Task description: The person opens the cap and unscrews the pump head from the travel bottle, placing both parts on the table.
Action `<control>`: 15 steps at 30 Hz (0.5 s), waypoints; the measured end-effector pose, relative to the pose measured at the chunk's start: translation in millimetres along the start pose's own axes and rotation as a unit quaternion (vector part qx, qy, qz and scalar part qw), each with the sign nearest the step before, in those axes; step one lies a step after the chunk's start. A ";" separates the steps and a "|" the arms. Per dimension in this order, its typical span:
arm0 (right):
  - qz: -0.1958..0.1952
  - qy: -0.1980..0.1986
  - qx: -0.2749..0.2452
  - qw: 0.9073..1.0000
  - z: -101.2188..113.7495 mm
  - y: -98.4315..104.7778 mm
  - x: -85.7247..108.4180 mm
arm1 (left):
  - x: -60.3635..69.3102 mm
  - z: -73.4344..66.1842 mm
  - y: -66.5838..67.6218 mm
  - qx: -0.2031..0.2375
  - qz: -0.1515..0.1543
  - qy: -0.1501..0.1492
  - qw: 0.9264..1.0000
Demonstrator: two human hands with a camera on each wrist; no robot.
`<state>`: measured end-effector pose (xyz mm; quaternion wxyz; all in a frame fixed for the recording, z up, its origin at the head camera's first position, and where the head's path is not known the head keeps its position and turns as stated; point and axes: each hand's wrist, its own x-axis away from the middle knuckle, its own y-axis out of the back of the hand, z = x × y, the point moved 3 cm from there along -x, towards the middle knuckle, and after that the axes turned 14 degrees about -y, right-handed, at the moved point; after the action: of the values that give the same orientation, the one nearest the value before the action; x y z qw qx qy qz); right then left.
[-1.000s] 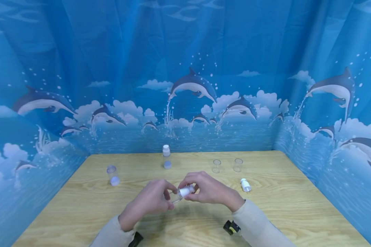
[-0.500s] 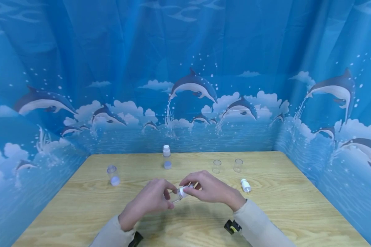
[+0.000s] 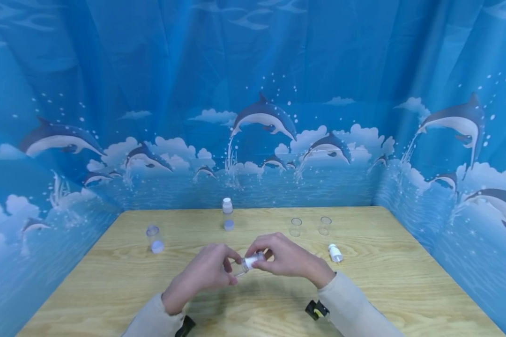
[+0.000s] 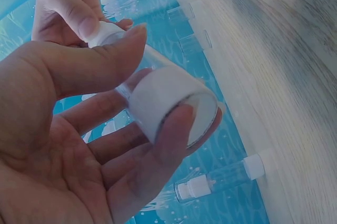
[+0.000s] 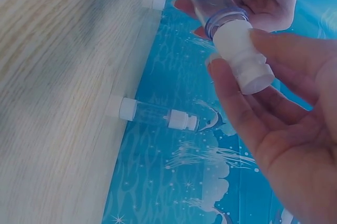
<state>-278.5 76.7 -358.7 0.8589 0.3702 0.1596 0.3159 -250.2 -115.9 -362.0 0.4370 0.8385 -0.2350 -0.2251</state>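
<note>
Over the middle of the table, my left hand (image 3: pixel 208 269) grips a small clear bottle with a white base (image 4: pixel 160 100), thumb on one side and fingers curled round the other. The bottle is tilted. At its neck, my right hand (image 3: pixel 288 257) pinches a white spray top (image 5: pixel 237 45) between thumb and fingers. In the right wrist view the top sits against the bottle's rim; whether it is threaded on, I cannot tell. Part of the bottle's body is hidden by the left fingers.
An open clear bottle (image 3: pixel 154 238) stands at the left of the wooden table (image 3: pixel 388 295). Another bottle with a white top (image 3: pixel 227 215) stands at the back. Two clear caps (image 3: pixel 295 227) are at the back right, near a loose white spray top (image 3: pixel 335 253). A dolphin-print curtain (image 3: pixel 253 70) surrounds the table.
My right thumb and fingers have shifted round the white spray top, covering it and then uncovering it again. The left hand and the bottle have hardly moved.
</note>
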 end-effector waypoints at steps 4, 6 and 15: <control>-0.005 0.006 0.008 1.000 1.6 1.0 1.1 | -0.1 0.4 -0.2 -0.001 0.000 -0.003 1.000; -0.006 0.008 0.009 1.000 2.0 1.2 1.5 | -0.2 0.4 -0.4 -0.001 0.001 -0.003 1.000; -0.013 0.016 0.017 1.000 2.1 0.4 1.3 | -0.2 1.1 -0.8 0.002 0.003 0.003 1.000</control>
<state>-276.6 76.7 -357.1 0.8541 0.3774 0.1830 0.3076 -250.8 -116.1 -363.1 0.4371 0.8393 -0.2362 -0.2206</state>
